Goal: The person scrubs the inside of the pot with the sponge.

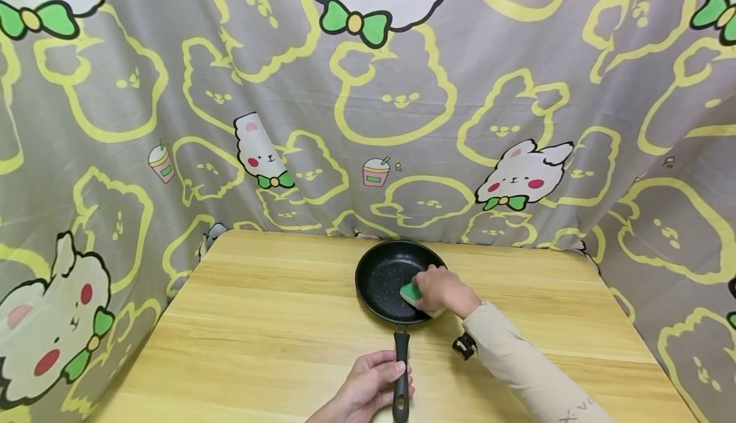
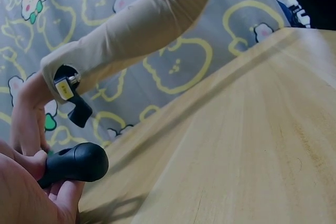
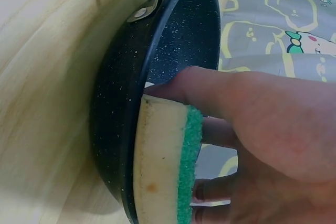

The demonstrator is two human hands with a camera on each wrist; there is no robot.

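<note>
A black speckled frying pan [image 1: 382, 282] is at the far middle of the table, its handle [image 1: 401, 353] pointing toward me. My left hand [image 1: 374, 381] grips that handle, thumb on top; the handle's rounded end [image 2: 92, 162] sticks out of the hand in the left wrist view. With my right hand [image 1: 445, 290] I hold a sponge [image 1: 411, 293], green on one face and cream on the other, at the right side of the pan. In the right wrist view the sponge's cream side [image 3: 160, 161] lies along the pan's rim, thumb and fingers around it.
The wooden table [image 1: 259, 321] reaches back to a grey curtain [image 1: 402, 123] printed with cartoon animals, which also hangs at both sides. A black wrist device [image 1: 464, 346] sits at the cuff of the right beige sleeve [image 1: 529, 359].
</note>
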